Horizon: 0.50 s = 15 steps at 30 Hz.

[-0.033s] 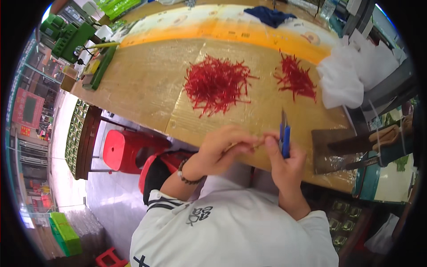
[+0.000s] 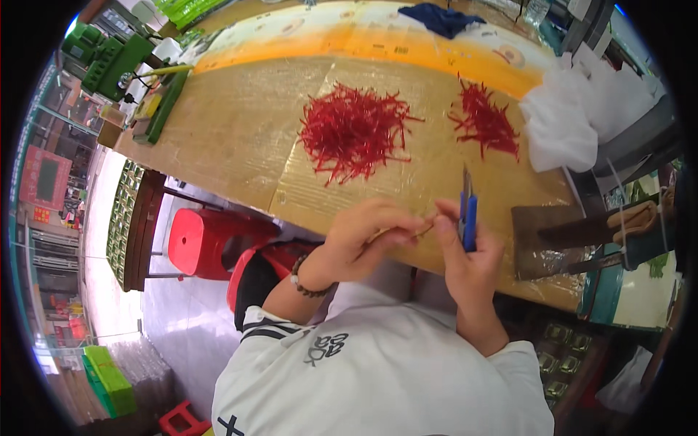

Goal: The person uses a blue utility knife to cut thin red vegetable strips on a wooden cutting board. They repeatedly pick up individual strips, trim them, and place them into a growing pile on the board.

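Note:
Just over the table's near edge, my left hand [image 2: 369,236] is pinched at the fingertips. Whatever lies between them is too small and blurred to name. Close by on the right, my right hand [image 2: 469,261] grips blue-handled thread snips [image 2: 470,221], their pointed metal blades facing away from me. The right thumb and fingertip come together near the left fingertips. Beyond my hands lies a large loose pile of thin red strips [image 2: 356,131]. A smaller pile of red strips [image 2: 486,120] rests to its right.
Brown sheeting covers the table [image 2: 240,123]. A green machine [image 2: 109,58] stands at the far left, a dark blue cloth [image 2: 442,20] at the back. White plastic bags [image 2: 563,116] and a dark metal frame [image 2: 567,236] border the right. Red stools [image 2: 207,243] stand at lower left.
My right hand and the snips have shifted very slightly to the right. My left hand stays almost in place, and both red piles look the same.

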{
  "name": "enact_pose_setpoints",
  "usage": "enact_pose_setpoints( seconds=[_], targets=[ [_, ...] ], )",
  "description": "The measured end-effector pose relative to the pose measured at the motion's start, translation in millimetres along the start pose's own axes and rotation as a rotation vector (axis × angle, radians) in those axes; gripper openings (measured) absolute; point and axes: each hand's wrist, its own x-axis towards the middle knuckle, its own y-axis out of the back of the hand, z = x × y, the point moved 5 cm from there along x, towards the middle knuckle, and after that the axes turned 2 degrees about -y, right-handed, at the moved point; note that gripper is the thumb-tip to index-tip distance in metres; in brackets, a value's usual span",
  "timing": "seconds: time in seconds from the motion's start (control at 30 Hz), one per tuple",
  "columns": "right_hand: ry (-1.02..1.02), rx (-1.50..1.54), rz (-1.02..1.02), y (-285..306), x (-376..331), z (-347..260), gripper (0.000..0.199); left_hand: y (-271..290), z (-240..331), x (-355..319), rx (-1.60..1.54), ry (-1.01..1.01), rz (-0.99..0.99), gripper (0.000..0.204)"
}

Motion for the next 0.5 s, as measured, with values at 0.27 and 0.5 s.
enact_pose_setpoints(
  seconds=[0.27, 0.5],
  targets=[
    [-0.140, 0.086, 0.158, 12, -5, 8, 0.016, -13, -12, 2, 0.157, 0.134, 0.026, 0.019],
    [-0.039, -0.051, 0.124, 10, -2, 10, 0.020, -20, -16, 1, 0.201, 0.206, -0.107, 0.010]
  ],
)
